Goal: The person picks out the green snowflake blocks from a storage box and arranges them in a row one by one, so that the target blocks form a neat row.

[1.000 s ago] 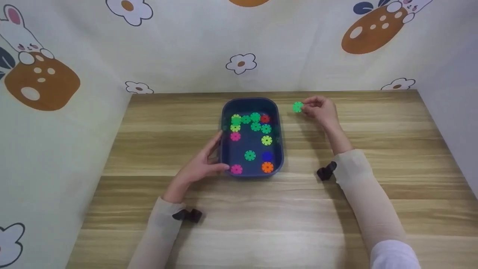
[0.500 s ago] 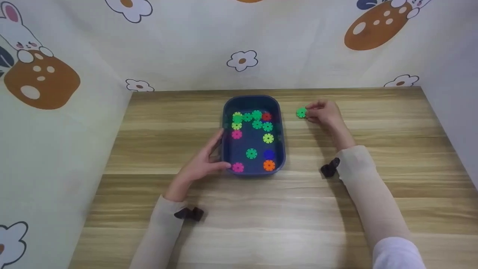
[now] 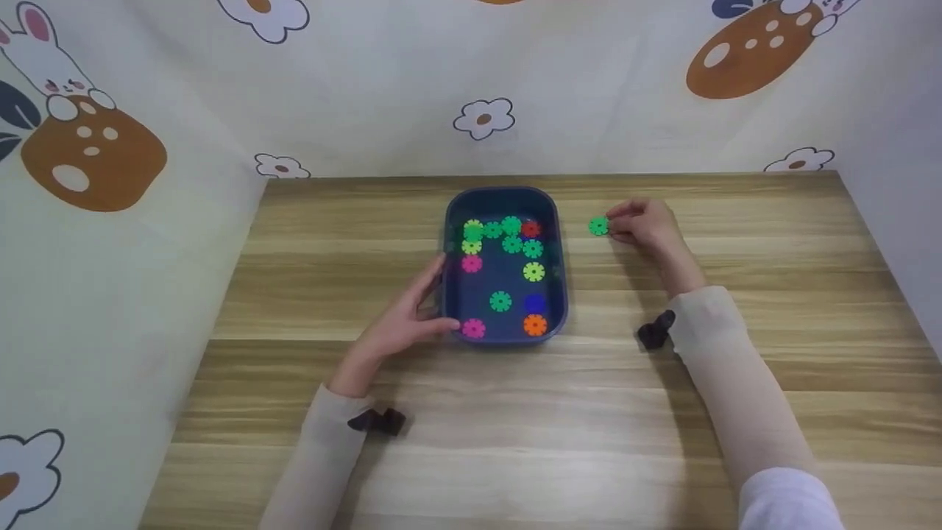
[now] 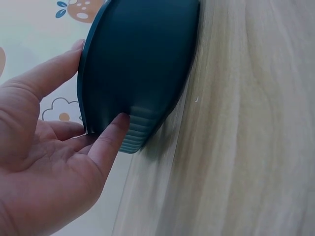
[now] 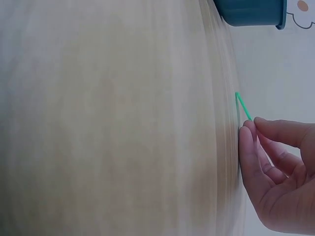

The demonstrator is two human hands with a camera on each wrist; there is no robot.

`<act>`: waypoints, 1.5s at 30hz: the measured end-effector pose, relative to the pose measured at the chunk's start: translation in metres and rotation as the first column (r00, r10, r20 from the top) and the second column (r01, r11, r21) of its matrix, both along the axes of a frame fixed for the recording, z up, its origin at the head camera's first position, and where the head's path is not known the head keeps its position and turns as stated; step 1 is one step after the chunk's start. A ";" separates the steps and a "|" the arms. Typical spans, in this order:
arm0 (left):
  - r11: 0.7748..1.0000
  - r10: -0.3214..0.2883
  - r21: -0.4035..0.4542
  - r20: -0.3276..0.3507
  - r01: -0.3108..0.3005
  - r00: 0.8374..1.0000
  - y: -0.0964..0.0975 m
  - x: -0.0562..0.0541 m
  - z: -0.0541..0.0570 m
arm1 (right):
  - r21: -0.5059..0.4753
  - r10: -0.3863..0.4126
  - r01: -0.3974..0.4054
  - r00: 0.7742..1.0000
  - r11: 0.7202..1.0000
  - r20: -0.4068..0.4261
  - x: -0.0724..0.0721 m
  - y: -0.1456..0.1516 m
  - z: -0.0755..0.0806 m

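Observation:
In the head view, a dark blue plastic bin (image 3: 505, 341) stands on the table with several notched plastic discs in it, among them a pink disc (image 3: 472, 263) and an orange disc (image 3: 535, 324). My left hand (image 3: 397, 324) rests against the bin's near left corner, thumb at the rim and fingers along the outer wall. Its straight fingers touch the bin wall (image 4: 142, 54) in the left wrist view. To the right of the bin, my right hand (image 3: 647, 228) pinches a green notched disc (image 3: 599, 226) by its edge. That disc appears edge-on, tilted close to the tabletop, in the right wrist view.
The wood-grain table (image 3: 515, 442) ends at the back against a pale patterned cloth (image 3: 383, 96) with flowers and rabbits. Similar pale cloth stands at the left and right sides. A small black device (image 3: 377, 421) sits on each sleeve cuff.
My right hand has lowered the green disc toward the tabletop and drawn it slightly nearer and to the right. The left hand stays at the bin; the whole view has shifted slightly.

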State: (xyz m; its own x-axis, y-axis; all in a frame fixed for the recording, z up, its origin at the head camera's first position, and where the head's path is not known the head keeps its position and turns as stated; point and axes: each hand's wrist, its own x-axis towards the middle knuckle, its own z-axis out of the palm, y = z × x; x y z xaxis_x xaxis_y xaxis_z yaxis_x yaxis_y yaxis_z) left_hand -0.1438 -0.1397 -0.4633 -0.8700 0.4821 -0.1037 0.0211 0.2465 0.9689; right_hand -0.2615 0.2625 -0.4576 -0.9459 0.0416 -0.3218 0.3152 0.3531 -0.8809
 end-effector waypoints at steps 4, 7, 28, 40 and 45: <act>1.000 0.005 -0.006 -0.003 -0.005 1.000 0.000 0.001 -0.001 | -0.018 -0.002 0.002 1.000 1.000 -0.016 0.001 0.001 -0.001; 1.000 -0.010 0.012 -0.016 0.011 1.000 0.000 0.001 -0.002 | -0.068 -0.020 0.019 1.000 0.998 -0.012 0.002 0.002 -0.001; 1.000 -0.015 -0.014 -0.033 0.014 0.999 0.000 0.000 -0.002 | -0.078 0.016 -0.017 1.000 0.997 -0.014 0.009 -0.003 0.010; 1.000 0.000 -0.009 -0.048 -0.001 0.999 0.003 0.003 -0.001 | -0.102 0.089 -0.096 0.994 0.990 -0.070 0.015 -0.018 0.025; 1.000 0.003 -0.024 -0.044 -0.004 0.999 0.003 0.003 -0.001 | -0.107 0.104 -0.114 0.990 0.988 -0.099 0.018 -0.025 0.028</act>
